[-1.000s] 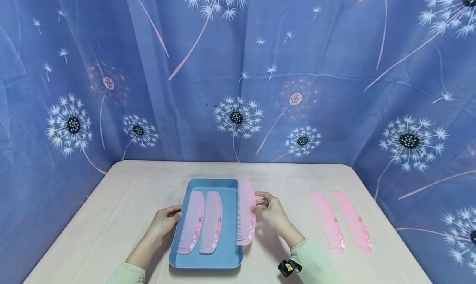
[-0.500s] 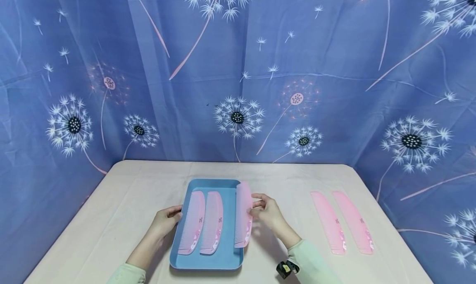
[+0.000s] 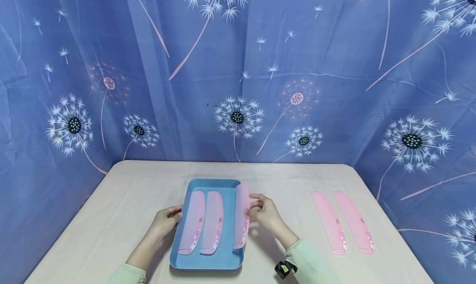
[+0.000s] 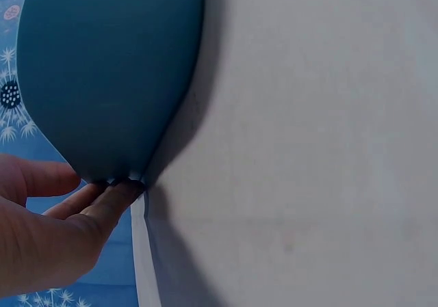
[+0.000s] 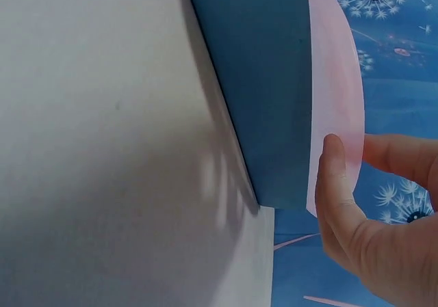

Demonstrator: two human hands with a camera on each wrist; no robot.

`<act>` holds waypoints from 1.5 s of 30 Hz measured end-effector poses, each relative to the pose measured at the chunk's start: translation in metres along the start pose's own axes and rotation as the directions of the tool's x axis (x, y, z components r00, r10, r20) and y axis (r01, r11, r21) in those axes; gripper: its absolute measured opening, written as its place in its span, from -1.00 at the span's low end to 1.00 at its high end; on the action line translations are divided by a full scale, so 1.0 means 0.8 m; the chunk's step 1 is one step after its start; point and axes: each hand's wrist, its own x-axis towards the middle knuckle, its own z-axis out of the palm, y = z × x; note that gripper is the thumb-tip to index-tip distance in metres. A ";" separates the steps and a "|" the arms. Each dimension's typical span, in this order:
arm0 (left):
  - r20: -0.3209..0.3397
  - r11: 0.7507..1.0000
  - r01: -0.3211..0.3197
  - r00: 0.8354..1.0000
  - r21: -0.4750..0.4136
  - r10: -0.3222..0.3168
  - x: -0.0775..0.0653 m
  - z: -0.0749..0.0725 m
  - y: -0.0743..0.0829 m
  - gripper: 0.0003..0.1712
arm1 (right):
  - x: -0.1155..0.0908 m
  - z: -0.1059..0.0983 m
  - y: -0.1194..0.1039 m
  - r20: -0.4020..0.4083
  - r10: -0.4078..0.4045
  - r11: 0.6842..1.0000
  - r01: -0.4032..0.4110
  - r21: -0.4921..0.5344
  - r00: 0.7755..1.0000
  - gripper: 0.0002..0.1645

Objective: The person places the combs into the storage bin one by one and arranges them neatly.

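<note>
In the head view my right hand pinches a pink comb by its curved back, thumb on one face and fingers on the other. The comb is tilted, its teeth side over the right part of the blue tray. In the right wrist view the comb rises above the tray's outer wall. Two pink combs, a left one and a right one, lie side by side in the tray. My left hand grips the tray's left rim, thumb on top and fingers at the outer wall.
On the pale table, to the right of the tray, lie two more pink combs, one nearer and one farther right. A blue curtain with dandelion prints hangs behind the table and along both sides.
My right hand has moved a little left with the comb, from over the tray's right rim to further inside, and the comb has tilted more. My left hand keeps its place.
</note>
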 end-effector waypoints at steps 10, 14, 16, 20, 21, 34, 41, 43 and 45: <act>0.002 1.000 -0.010 1.000 -0.013 0.010 -0.001 0.000 -0.002 -0.57 | -0.002 -0.004 -0.002 -0.005 -0.021 1.000 0.021 0.009 1.000 -0.35; 0.001 1.000 -0.009 1.000 -0.011 0.009 0.000 0.000 -0.001 -0.57 | -0.003 -0.012 -0.002 -0.036 -0.020 0.999 0.019 -0.029 0.999 -0.38; 0.002 1.000 -0.008 1.000 -0.009 0.008 0.000 -0.001 -0.001 -0.57 | -0.003 -0.016 -0.002 -0.055 -0.020 0.998 0.016 -0.059 0.998 -0.40; 0.003 1.000 -0.007 1.000 -0.003 0.007 0.000 -0.001 0.000 -0.56 | -0.002 -0.028 0.002 -0.084 -0.026 0.994 0.017 -0.106 0.996 -0.42; 0.003 1.000 -0.007 1.000 -0.002 0.007 0.000 -0.001 0.000 -0.56 | -0.002 -0.031 0.004 -0.092 -0.029 0.993 0.018 -0.113 0.995 -0.43; 0.001 1.000 -0.017 1.000 0.005 0.017 0.001 0.000 -0.001 -0.57 | -0.013 -0.091 0.018 -0.169 -0.042 0.985 0.012 -0.174 0.985 -0.55; 0.010 1.000 -0.022 1.000 -0.002 0.022 0.001 -0.001 0.000 -0.57 | -0.022 -0.124 0.023 -0.216 -0.013 0.979 -0.032 -0.203 0.976 -0.55; 0.012 1.000 -0.019 1.000 -0.007 0.019 0.001 -0.001 -0.001 -0.56 | -0.025 -0.132 0.024 -0.223 -0.014 0.977 -0.034 -0.210 0.975 -0.54; 0.014 1.000 -0.015 1.000 -0.013 0.015 0.000 -0.001 -0.002 -0.56 | -0.028 -0.140 0.025 -0.228 -0.014 0.976 -0.036 -0.213 0.974 -0.53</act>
